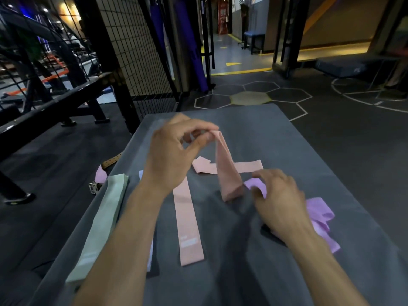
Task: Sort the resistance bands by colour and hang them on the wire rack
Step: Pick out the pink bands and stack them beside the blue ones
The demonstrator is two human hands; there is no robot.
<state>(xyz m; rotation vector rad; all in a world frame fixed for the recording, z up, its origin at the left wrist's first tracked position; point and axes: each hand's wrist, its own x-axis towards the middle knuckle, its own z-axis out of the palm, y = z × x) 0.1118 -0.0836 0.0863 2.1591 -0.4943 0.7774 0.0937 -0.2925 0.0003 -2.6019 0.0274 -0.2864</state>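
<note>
sorting stage, nothing on the wire rack (141, 51) yet | left hand (174, 151) pinches top of a pink band (227, 171), lifting it off the mat (287, 138), probs to lay beside the flat pink one (187, 219) | right hand (278, 195) grips a purple band (320, 215) from its heap | green band (103, 226) sits apart at left | white labels too blurry to read
</note>
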